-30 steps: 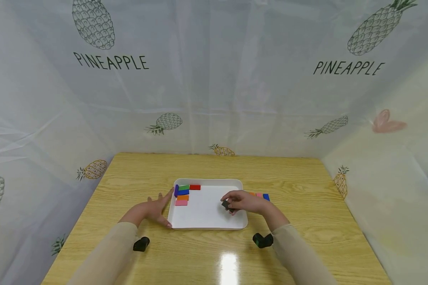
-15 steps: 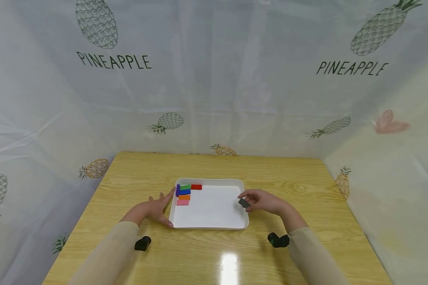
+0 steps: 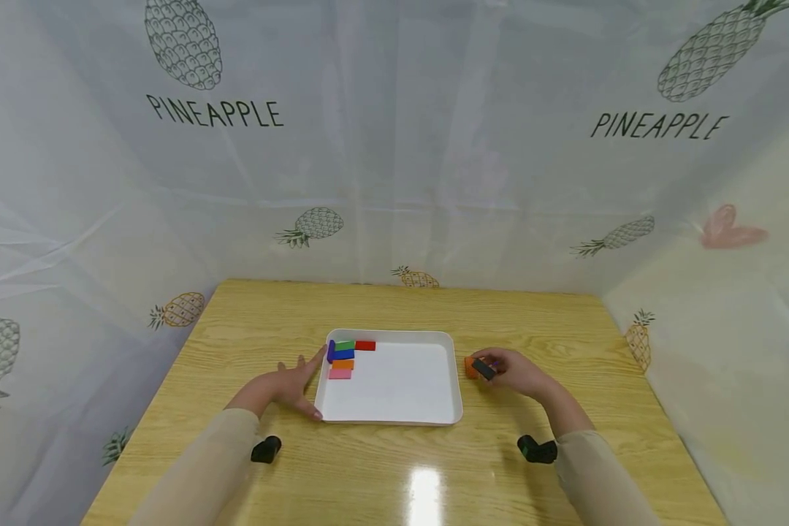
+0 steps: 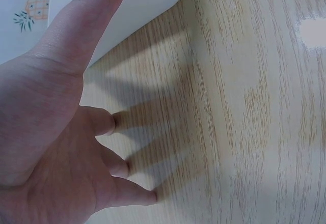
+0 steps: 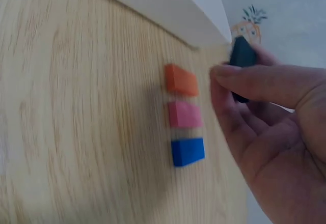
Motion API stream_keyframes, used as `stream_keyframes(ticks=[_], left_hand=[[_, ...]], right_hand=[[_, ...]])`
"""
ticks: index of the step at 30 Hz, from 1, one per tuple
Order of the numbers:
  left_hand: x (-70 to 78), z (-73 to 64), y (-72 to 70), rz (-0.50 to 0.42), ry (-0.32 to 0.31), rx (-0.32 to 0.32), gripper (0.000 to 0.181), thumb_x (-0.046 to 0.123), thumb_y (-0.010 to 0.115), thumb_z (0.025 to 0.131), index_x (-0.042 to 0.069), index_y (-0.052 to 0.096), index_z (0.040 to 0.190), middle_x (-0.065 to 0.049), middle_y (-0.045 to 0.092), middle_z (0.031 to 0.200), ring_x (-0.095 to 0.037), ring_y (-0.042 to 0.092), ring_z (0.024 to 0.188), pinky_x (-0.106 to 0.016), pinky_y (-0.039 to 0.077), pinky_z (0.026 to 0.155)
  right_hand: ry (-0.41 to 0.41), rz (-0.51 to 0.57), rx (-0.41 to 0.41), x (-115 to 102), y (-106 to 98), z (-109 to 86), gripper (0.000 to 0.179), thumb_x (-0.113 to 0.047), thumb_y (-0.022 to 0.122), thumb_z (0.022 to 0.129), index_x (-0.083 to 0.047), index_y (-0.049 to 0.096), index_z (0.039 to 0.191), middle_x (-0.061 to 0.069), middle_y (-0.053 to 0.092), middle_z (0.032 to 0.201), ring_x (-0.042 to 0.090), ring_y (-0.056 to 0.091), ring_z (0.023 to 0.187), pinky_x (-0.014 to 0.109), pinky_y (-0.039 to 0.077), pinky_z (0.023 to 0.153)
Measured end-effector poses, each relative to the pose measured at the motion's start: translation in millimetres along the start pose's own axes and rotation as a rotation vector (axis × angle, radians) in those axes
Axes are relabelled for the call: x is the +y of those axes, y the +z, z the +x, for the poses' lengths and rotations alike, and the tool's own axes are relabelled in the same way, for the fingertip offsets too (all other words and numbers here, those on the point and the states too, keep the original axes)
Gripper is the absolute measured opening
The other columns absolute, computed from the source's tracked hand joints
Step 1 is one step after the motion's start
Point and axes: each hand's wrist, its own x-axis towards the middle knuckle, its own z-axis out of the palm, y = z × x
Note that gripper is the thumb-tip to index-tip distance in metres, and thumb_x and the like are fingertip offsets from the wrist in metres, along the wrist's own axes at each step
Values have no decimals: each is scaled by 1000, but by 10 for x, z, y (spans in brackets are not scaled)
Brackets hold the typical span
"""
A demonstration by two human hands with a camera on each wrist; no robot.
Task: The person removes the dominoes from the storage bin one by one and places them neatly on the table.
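My left hand (image 3: 296, 383) lies at the left end of a white tray (image 3: 394, 394), fingers spread, thumb at the near corner. My right hand (image 3: 516, 374) is past the tray's right end, pinching a black block (image 5: 242, 56) between thumb and fingers. Below it on the table are an orange block (image 5: 181, 81), a pink block (image 5: 185, 114) and a blue block (image 5: 188, 151) in a row. In the tray's far left part lie a purple block (image 3: 331, 351), a green block (image 3: 345, 345), a blue, an orange and a pink block (image 3: 340, 374), plus a red block (image 3: 365, 345).
Everything stands on a wooden table (image 3: 368, 467). A white curtain (image 3: 394, 183) printed with pineapples hangs behind the table and along both sides. Dark wrist cameras (image 3: 266, 449) sit at both wrists.
My right hand has moved rightward from above the tray to beyond its right end, carrying the black block. My left hand stays at the tray's left end.
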Motion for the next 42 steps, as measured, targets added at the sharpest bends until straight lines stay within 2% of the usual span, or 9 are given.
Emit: stream_keyframes(ticks=[3, 8, 12, 17, 28, 34, 42], left_hand=[[2, 1, -1, 2, -6, 0, 136, 51, 87, 65, 17, -8, 157, -43, 8, 150, -75, 2, 125, -83, 8, 93], [-8, 14, 2, 1, -10, -2, 136, 51, 87, 66, 17, -8, 157, -43, 7, 150, -75, 2, 125, -82, 8, 94], [-9, 20, 6, -13, -13, -5, 136, 50, 87, 66, 18, -8, 157, -42, 6, 151, -74, 1, 126, -82, 7, 94], [4, 8, 2, -20, -17, -5, 136, 50, 87, 65, 18, -7, 157, -42, 6, 151, -74, 0, 126, -83, 7, 94], [-9, 13, 10, -9, -16, -2, 136, 52, 87, 65, 18, -7, 157, -42, 8, 151, -74, 2, 126, -83, 8, 93], [5, 5, 3, -10, -15, -4, 135, 52, 87, 65, 18, -7, 157, -42, 8, 151, -74, 2, 126, -83, 8, 94], [37, -26, -13, -14, -18, -6, 134, 50, 87, 67, 18, -7, 157, -41, 8, 151, -73, 2, 127, -82, 8, 95]], right_hand=[[4, 7, 69, 60, -40, -40, 50, 12, 63, 86, 7, 51, 135, 26, 56, 120, 38, 62, 99, 40, 52, 78], [90, 64, 172, 192, -80, -94, 54, 10, 63, 87, 5, 48, 139, 30, 51, 128, 37, 61, 105, 39, 55, 78], [153, 95, 266, 310, -86, -133, 57, 5, 65, 89, 1, 47, 142, 29, 47, 133, 40, 57, 113, 36, 55, 80], [181, 105, 341, 446, -83, -175, 60, -1, 67, 91, -1, 42, 146, 28, 44, 136, 43, 53, 119, 33, 54, 82], [223, 44, 417, 710, -90, -209, 65, -16, 73, 89, -8, 44, 147, 25, 48, 136, 40, 52, 117, 30, 51, 80], [234, 10, 434, 743, -52, -219, 63, -16, 73, 89, -4, 46, 145, 25, 53, 130, 29, 56, 104, 25, 48, 76], [241, -6, 434, 748, -44, -219, 63, -18, 75, 88, -1, 48, 143, 23, 54, 126, 23, 54, 97, 24, 46, 75]])
